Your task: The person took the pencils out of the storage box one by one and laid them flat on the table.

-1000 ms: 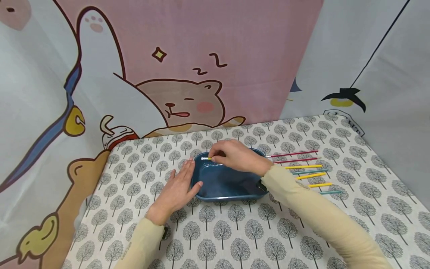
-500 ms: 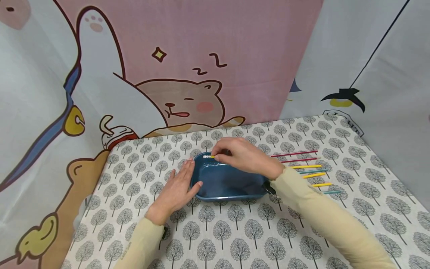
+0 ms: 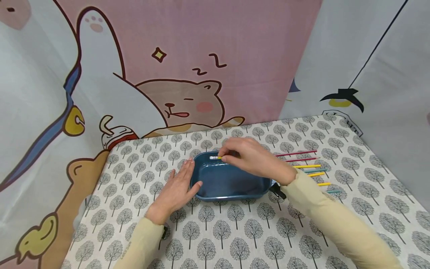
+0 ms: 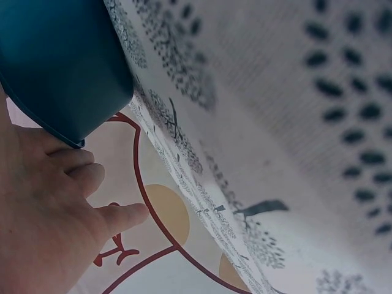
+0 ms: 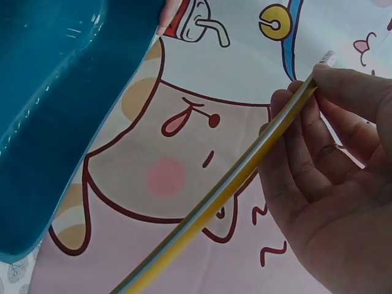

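A deep blue rectangular tray (image 3: 231, 197) sits on the cloth in the head view. My left hand (image 3: 178, 188) lies against its left end, fingers straight and touching the rim. In the left wrist view that hand (image 4: 61, 208) is beneath the tray's outer wall (image 4: 79, 79). My right hand (image 3: 252, 157) is above the tray's far side and pinches a yellow pencil (image 3: 215, 157) near its white eraser end, which points left. The right wrist view shows the pencil (image 5: 214, 199) between thumb and fingers, its long body slanting away; its other end is out of frame.
Several red, yellow and green pencils (image 3: 310, 174) lie side by side on the tree-print cloth (image 3: 221, 231) right of the tray, partly hidden by my right arm. A pink cartoon backdrop (image 3: 255, 63) hangs behind the table.
My right hand, holding the yellow pencil, has shifted a little to the right along the tray's far side. The left hand has stayed on the left rim.
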### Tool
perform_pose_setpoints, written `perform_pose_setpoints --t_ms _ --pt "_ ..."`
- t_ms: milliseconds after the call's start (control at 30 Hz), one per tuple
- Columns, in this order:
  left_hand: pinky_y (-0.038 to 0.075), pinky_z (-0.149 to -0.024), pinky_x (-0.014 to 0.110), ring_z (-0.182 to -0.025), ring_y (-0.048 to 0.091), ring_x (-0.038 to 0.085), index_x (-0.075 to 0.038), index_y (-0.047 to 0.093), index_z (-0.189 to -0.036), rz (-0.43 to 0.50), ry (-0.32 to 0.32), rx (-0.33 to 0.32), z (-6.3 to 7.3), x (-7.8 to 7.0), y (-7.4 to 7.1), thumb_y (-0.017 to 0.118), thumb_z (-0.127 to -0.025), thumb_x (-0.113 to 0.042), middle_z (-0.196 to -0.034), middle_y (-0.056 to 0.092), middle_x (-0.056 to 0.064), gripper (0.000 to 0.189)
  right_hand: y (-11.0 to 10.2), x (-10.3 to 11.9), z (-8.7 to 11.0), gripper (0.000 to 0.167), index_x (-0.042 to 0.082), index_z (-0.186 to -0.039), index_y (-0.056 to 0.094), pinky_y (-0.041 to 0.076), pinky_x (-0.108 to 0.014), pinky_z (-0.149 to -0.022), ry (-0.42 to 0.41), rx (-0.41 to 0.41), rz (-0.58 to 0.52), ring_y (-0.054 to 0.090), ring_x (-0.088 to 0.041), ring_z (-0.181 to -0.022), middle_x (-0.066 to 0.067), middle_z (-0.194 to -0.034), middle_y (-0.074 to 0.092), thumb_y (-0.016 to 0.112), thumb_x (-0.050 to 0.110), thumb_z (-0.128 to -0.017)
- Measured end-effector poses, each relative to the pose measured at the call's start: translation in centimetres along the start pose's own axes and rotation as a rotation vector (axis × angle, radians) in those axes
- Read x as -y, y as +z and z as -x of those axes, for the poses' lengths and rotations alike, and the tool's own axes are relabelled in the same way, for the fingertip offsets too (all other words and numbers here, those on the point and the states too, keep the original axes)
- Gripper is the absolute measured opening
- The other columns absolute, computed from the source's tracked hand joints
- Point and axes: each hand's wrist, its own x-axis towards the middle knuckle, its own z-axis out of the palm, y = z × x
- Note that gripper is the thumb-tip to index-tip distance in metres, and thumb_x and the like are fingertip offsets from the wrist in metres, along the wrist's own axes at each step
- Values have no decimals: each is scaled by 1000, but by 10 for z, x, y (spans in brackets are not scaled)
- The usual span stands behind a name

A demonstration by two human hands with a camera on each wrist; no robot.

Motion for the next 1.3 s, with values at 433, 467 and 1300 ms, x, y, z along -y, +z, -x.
perform_pose_setpoints --t_ms 433,467,1300 --pt "22 -122 63 -157 20 32 -4 15 -164 -15 10 -4 0 -1 0 42 -108 -55 -171 7 7 80 -9 -5 30 9 21 -104 77 51 -34 -78 12 -32 49 58 -4 -85 13 -99 69 75 15 -97" --pt "22 -122 63 -157 20 32 -4 15 -164 -13 10 -3 0 -1 0 43 -108 -54 -171 7 7 80 -9 -6 32 9 21 -104 76 51 -34 -78 15 -35 50 59 -4 -85 14 -99 69 75 15 -97" --pt "22 -122 64 -157 19 32 -3 16 -164 -6 13 -4 1 0 0 43 -108 -53 -172 6 7 80 -16 -26 98 14 23 -104 77 51 -26 -67 129 -42 149 56 1 -79 17 -98 67 77 13 -94"
